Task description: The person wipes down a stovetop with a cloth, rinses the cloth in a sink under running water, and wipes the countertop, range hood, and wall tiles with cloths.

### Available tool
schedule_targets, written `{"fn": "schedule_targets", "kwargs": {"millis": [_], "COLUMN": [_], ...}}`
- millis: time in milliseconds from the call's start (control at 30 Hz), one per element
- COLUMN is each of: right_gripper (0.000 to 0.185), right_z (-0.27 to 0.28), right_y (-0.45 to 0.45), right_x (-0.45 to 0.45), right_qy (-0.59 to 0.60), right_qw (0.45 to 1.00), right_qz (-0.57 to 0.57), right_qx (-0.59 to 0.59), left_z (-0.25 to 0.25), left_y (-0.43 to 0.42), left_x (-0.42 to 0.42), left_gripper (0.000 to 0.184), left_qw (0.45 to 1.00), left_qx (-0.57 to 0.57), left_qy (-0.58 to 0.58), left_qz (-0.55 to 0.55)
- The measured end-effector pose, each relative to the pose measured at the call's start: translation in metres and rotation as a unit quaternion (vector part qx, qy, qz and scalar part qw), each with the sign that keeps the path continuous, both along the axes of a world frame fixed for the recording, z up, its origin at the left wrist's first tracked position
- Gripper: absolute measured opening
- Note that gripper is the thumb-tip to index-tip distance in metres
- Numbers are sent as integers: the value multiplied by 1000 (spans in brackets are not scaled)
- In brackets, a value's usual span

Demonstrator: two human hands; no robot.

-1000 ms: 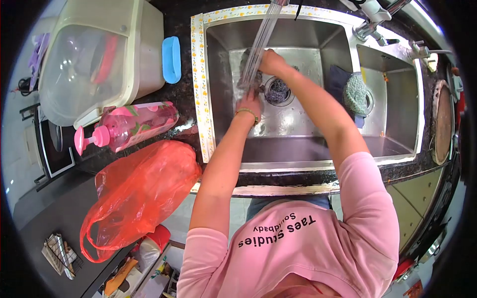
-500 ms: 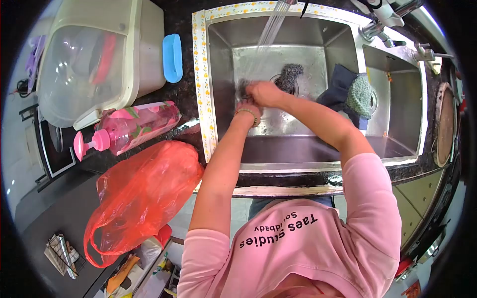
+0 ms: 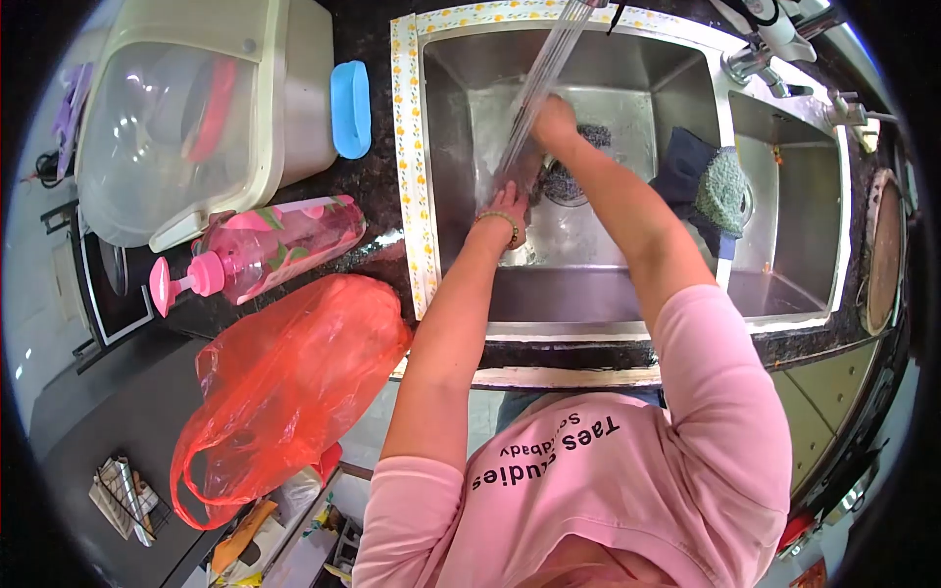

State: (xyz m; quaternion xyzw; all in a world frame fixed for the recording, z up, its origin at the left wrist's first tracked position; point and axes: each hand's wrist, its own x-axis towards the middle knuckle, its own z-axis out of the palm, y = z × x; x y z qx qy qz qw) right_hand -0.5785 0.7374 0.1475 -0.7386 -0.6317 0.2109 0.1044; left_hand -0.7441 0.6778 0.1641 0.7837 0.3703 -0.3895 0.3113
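Both hands are inside the larger steel sink basin [image 3: 627,286], where a spray of water [image 3: 542,83] falls between them. My left hand [image 3: 504,212], with a beaded bracelet at the wrist, is closed low on the left side of the basin. Farther back, my right hand [image 3: 556,122] is closed in a fist-like grip. A blurred, dark, brownish thing spans the gap between the hands under the water; its kind cannot be made out. A dark scouring pad [image 3: 594,136] lies by the drain strainer [image 3: 563,184], partly behind the right forearm.
A dark blue cloth [image 3: 678,169] and a green textured cloth [image 3: 722,191] hang over the sink divider. Left of the sink are a pink pump bottle [image 3: 294,245], a red plastic bag [image 3: 304,382], a blue oval container [image 3: 350,110] and a lidded bin [image 3: 167,137]. The faucet [image 3: 753,61] stands at back right.
My hands were together at the basin's left side; now they are apart. The right hand has moved back and slightly right, into the edge of the water stream. The view has shifted slightly.
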Motion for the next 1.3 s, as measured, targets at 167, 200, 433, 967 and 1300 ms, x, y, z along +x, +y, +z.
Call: {"fn": "schedule_targets", "kwargs": {"millis": [167, 200, 433, 967, 1300], "right_gripper": [19, 18, 14, 16, 20], "right_z": [-42, -54, -9, -68, -58], "right_y": [-32, -31, -23, -3, -9], "right_x": [-42, -37, -50, 24, 11], "right_qy": [-2, 24, -91, -24, -73], "right_qw": [976, 975, 982, 991, 980], "right_qz": [192, 177, 166, 81, 164], "right_qx": [105, 129, 18, 101, 85], "left_z": [1, 4, 15, 4, 14], "left_y": [10, 10, 11, 0, 4], "left_x": [0, -1, 4, 5, 7], "left_gripper": [90, 88, 85, 101, 94], "left_qw": [999, 999, 999, 998, 997], "left_qx": [-48, -38, -37, -35, -46], "left_qy": [-16, -12, 7, 11, 4], "left_qz": [-2, -4, -24, 52, 62]}}
